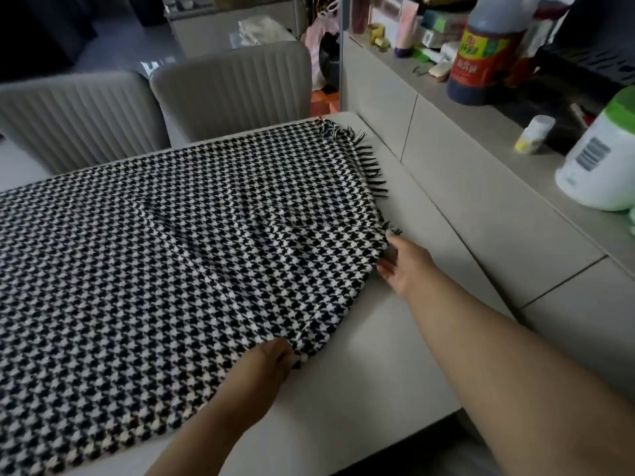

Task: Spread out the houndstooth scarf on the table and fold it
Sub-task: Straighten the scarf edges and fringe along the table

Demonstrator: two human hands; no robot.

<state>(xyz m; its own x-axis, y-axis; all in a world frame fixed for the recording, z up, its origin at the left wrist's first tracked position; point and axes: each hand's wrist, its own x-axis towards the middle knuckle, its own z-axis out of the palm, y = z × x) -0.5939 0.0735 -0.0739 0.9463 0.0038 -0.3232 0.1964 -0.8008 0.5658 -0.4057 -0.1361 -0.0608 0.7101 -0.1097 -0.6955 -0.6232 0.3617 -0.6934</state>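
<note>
One black-and-white houndstooth woven scarf [165, 255] lies spread flat across the pale grey worktop [371, 389], covering most of its left and middle, with a black fringe along its right end and a few soft wrinkles near the middle. Two hands work that fringed end. The left hand [264, 369] grips the near right corner of the scarf, fingers curled round the hem. The right hand [405, 266] sits at the right edge further back, fingertips curled into the fringe, pinching the cloth. Behind the worktop stand two grey ribbed upholstered chairs [233, 87]. On the raised counter to the right are one large dark bottle with a red label [488, 56], one small white bottle lying on its side [536, 134], and one big white tub with a green lid [604, 156].
</note>
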